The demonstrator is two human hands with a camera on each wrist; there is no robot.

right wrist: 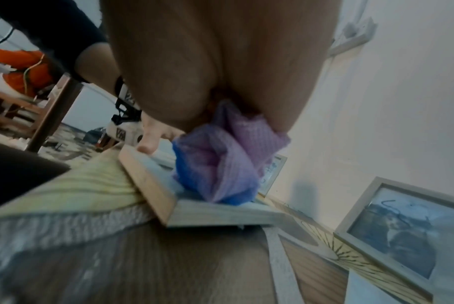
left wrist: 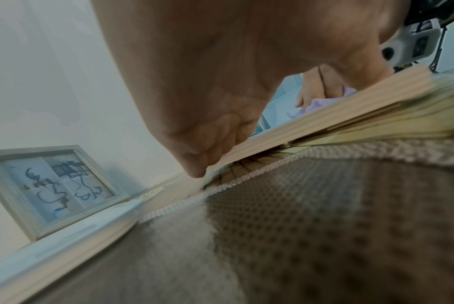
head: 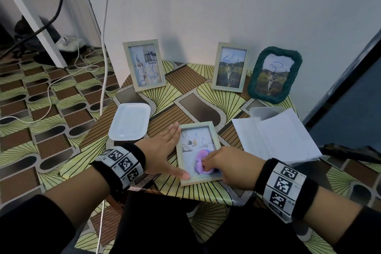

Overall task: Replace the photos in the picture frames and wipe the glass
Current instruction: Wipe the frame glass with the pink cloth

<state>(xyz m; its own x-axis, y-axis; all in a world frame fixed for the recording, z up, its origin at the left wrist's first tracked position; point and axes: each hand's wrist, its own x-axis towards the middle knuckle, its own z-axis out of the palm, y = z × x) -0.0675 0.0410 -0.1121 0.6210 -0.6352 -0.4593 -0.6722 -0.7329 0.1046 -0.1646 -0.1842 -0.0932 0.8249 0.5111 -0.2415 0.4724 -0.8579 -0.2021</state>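
A pale wooden picture frame (head: 214, 136) lies flat near the table's front edge, with blue scribbles on the upper half of its glass. My left hand (head: 165, 148) lies flat against its left side, fingers straight and thumb on the lower left corner. My right hand (head: 220, 164) grips a bunched purple cloth (head: 200, 162) and presses it on the lower part of the glass. In the right wrist view the cloth (right wrist: 225, 156) sits on the frame (right wrist: 155, 185). The left wrist view shows my left hand (left wrist: 207, 102) along the frame's edge (left wrist: 324, 109).
Three scribbled frames stand against the back wall: a pale one (head: 144, 65) at left, a pale one with a cat photo (head: 229, 68), and a green wicker one (head: 275, 74). A white tray (head: 129, 121) lies left of the flat frame, white sheets (head: 278, 136) on a clear container right.
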